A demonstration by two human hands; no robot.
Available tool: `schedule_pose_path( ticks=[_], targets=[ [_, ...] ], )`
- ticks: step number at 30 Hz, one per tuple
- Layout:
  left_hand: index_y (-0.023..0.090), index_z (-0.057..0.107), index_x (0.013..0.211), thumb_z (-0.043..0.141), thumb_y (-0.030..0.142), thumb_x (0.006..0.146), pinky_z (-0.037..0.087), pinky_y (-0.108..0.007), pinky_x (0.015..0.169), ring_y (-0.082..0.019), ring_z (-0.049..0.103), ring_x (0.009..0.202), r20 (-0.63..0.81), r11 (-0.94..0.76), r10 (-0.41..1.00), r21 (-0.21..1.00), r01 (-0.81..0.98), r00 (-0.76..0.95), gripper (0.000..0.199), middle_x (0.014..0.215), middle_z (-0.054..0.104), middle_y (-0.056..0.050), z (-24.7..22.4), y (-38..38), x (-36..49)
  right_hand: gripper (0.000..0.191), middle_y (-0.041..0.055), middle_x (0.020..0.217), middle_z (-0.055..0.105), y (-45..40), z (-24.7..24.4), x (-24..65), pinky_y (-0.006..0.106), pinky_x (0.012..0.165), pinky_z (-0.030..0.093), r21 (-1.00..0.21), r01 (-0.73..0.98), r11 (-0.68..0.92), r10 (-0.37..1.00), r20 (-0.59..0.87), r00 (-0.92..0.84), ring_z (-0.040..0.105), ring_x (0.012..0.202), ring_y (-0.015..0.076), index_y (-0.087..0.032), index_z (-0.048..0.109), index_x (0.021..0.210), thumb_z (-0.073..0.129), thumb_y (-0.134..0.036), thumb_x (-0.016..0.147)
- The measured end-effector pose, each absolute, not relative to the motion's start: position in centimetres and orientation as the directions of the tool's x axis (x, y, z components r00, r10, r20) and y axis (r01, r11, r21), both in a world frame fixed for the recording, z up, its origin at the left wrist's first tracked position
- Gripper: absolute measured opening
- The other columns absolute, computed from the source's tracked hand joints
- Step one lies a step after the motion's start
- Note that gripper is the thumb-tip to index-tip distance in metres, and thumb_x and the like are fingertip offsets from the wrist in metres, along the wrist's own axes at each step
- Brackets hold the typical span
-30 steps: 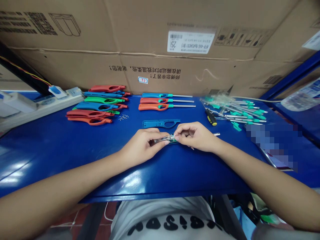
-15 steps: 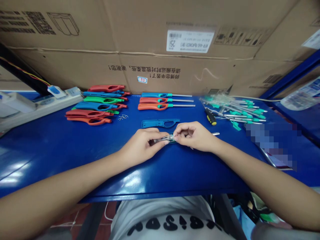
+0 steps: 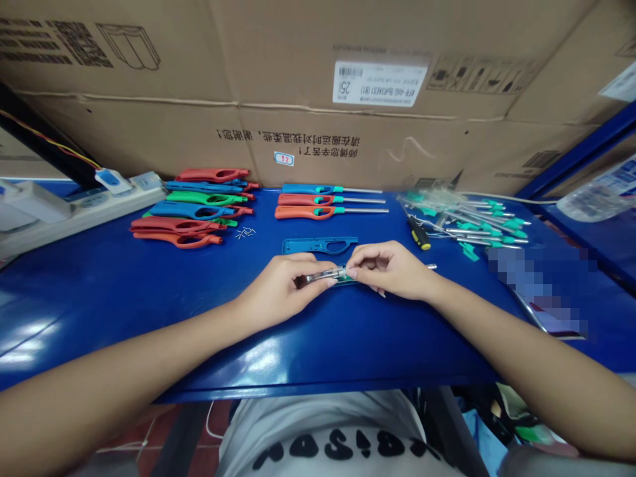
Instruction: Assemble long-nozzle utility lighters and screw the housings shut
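Blue table [image 3: 199,361]; L hand [image 3: 281,285] pinching clear tube [image 3: 322,275], R hand [image 3: 392,271] its end; part underneath [image 3: 342,282] mostly hidden, can't ID.

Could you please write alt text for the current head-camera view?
The left hand holds a slim shiny part, with the right hand at its end, above a blue table. Beyond lie a blue handle shell, three rod-tipped handles and piled rods.
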State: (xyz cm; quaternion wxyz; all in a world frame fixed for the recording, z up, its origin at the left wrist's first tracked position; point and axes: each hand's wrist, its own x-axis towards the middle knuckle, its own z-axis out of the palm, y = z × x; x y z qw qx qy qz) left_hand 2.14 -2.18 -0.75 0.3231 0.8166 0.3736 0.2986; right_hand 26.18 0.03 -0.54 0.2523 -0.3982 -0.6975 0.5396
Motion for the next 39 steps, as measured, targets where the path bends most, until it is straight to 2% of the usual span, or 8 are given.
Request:
schedule_pose_path(
  ticks=[9, 13, 19, 26, 33, 37, 39],
  targets=[
    [0.021, 0.076, 0.112, 0.064, 0.031, 0.095, 0.045, -0.022, 0.060, -0.013, 0.061, 0.068, 0.250, -0.507, 0.812, 0.751, 0.424, 0.528, 0.023, 0.086, 0.071, -0.003, -0.75, -2.06, 2.20, 0.035, -0.0023, 0.065, 0.059, 0.03, -0.25, 25.93, 0.020, 0.039, 0.044, -0.953, 0.290, 0.090, 0.832, -0.089, -0.548, 0.050, 0.047, 0.0075, -0.016, 0.070, 0.088, 0.073, -0.051, 0.082],
    [0.020, 0.076, 0.111, 0.063, 0.032, 0.096, 0.046, -0.022, 0.061, -0.013, 0.062, 0.071, 0.247, -0.491, 0.823, 0.761, 0.424, 0.511, 0.023, 0.092, 0.074, -0.004, -0.61, -2.02, 2.19, 0.035, -0.0050, 0.060, 0.054, 0.05, -0.01, 25.98, 0.019, 0.040, 0.045, -0.962, 0.262, 0.070, 0.833, -0.088, -0.546, 0.049, 0.045, 0.0070, -0.017, 0.066, 0.087, 0.072, -0.051, 0.083],
    [0.022, 0.077, 0.107, 0.062, 0.032, 0.097, 0.044, -0.021, 0.060, -0.012, 0.060, 0.070, 0.257, -0.506, 0.811, 0.760, 0.409, 0.526, 0.020, 0.087, 0.072, -0.001, -0.72, -1.96, 2.09, 0.033, -0.0014, 0.081, 0.057, 0.06, -0.20, 26.10, 0.018, 0.038, 0.042, -0.966, 0.220, 0.138, 0.835, -0.006, -0.550, 0.048, 0.047, 0.0039, -0.017, 0.066, 0.085, 0.070, -0.049, 0.086],
    [0.023, 0.077, 0.108, 0.062, 0.033, 0.097, 0.044, -0.021, 0.061, -0.013, 0.062, 0.074, 0.212, -0.469, 0.812, 0.791, 0.393, 0.544, 0.021, 0.089, 0.072, -0.001, -0.60, -1.98, 2.16, 0.029, 0.0007, 0.089, 0.058, 0.02, -0.23, 26.03, 0.020, 0.040, 0.040, -0.958, 0.217, 0.188, 0.822, 0.033, -0.569, 0.049, 0.048, 0.0033, -0.017, 0.068, 0.087, 0.069, -0.046, 0.088],
    [0.023, 0.077, 0.109, 0.062, 0.033, 0.097, 0.042, -0.021, 0.059, -0.011, 0.058, 0.068, 0.209, -0.460, 0.817, 0.798, 0.389, 0.538, 0.021, 0.083, 0.069, -0.001, -1.10, -2.32, 2.16, 0.027, 0.0006, 0.086, 0.059, -0.03, -0.47, 25.94, 0.020, 0.041, 0.040, -0.955, 0.199, 0.219, 0.811, 0.065, -0.582, 0.050, 0.047, 0.0038, -0.016, 0.069, 0.085, 0.069, -0.043, 0.089],
    [0.022, 0.077, 0.106, 0.062, 0.033, 0.097, 0.044, -0.021, 0.062, -0.012, 0.060, 0.072, 0.228, -0.477, 0.811, 0.791, 0.383, 0.538, 0.021, 0.088, 0.071, -0.001, -1.08, -2.24, 2.23, 0.030, 0.0012, 0.088, 0.061, -0.01, -0.56, 25.84, 0.020, 0.039, 0.041, -0.956, 0.197, 0.217, 0.822, 0.070, -0.566, 0.050, 0.045, 0.0033, -0.016, 0.068, 0.085, 0.069, -0.046, 0.088],
    [0.022, 0.077, 0.107, 0.061, 0.033, 0.097, 0.044, -0.021, 0.062, -0.013, 0.061, 0.073, 0.235, -0.478, 0.816, 0.788, 0.387, 0.529, 0.021, 0.089, 0.072, -0.001, -0.88, -2.09, 2.30, 0.030, -0.0007, 0.080, 0.060, -0.01, -0.58, 25.83, 0.019, 0.037, 0.039, -0.960, 0.209, 0.184, 0.840, 0.044, -0.541, 0.048, 0.042, 0.0035, -0.016, 0.066, 0.085, 0.068, -0.046, 0.088]
  ],
)
